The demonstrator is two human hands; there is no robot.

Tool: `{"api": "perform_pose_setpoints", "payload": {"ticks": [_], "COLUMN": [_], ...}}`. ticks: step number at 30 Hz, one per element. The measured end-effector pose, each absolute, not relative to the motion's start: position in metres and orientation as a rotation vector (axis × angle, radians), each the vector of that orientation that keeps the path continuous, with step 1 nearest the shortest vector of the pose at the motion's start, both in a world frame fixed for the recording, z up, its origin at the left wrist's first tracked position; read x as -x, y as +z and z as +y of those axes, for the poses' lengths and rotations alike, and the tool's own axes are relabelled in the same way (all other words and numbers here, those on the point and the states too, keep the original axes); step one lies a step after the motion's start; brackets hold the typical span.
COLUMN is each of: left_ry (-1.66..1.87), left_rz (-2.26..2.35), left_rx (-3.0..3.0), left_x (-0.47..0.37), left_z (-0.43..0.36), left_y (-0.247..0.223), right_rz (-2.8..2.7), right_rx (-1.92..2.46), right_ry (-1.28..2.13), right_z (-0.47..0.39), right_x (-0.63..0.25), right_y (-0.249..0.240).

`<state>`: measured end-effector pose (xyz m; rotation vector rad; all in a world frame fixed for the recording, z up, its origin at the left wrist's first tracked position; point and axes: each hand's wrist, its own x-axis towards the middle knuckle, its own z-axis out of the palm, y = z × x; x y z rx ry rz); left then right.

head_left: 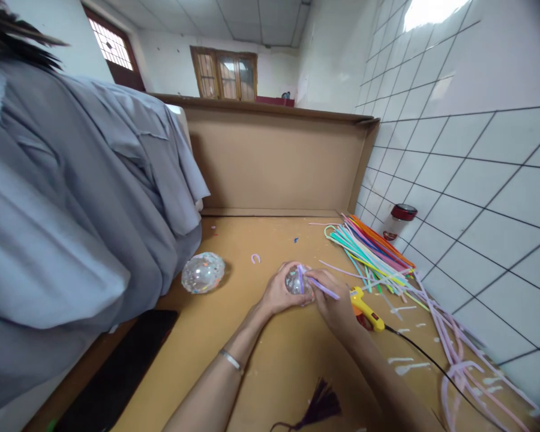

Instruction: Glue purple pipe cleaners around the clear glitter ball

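My left hand (279, 289) is wrapped around a small clear ball (296, 284) with coloured specks, steadying it on the brown table. In my right hand (330, 300) a lilac pipe cleaner (323, 287) is pinched between thumb and fingers. A lilac strip lies across the face of the ball, close to my right fingertips; whether it belongs to the same piece I cannot tell. Just right of my right hand rests a yellow glue gun (367, 311) with a black cord. A second, larger clear bowl-like piece (203, 272) with coloured flecks sits to the left.
A bundle of coloured pipe cleaners (373, 252) lies by the tiled wall, near a red-lidded jar (399, 222). Loose lilac pipe cleaners (459, 366) trail along the right edge. A dark tassel (320, 403) lies in front. Grey cloth (85, 192) hangs at left; a cardboard panel (279, 159) stands behind.
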<state>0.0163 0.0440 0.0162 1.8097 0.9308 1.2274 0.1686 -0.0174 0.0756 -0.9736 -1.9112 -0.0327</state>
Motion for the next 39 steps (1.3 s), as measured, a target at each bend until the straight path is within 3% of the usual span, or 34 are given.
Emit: {"api": "perform_pose_setpoints", "payload": {"ticks": [8,14,25,39], "left_ry": [1.227,1.242,1.217,1.22], "left_rz": [0.92,0.91,0.94,0.916], "left_rx": [-1.774,-1.812,-1.843,-1.704], "left_x": [-0.017,-0.019,-0.017,-0.022], "left_z": [0.043,0.045,0.043,0.023], "left_y": [0.019,0.014,0.021,0.019], "right_rz": [-1.829,-1.623,-1.778,-1.66], "right_rx": [1.033,1.229,0.962,0.826], "right_ry": [-0.337,-0.254,-0.063,-0.091], "right_z": [-0.021,-0.014,-0.017,-0.033], "right_x": [-0.165,-0.162,-0.165,-0.166], "right_y": [0.061,0.059,0.057,0.035]}}
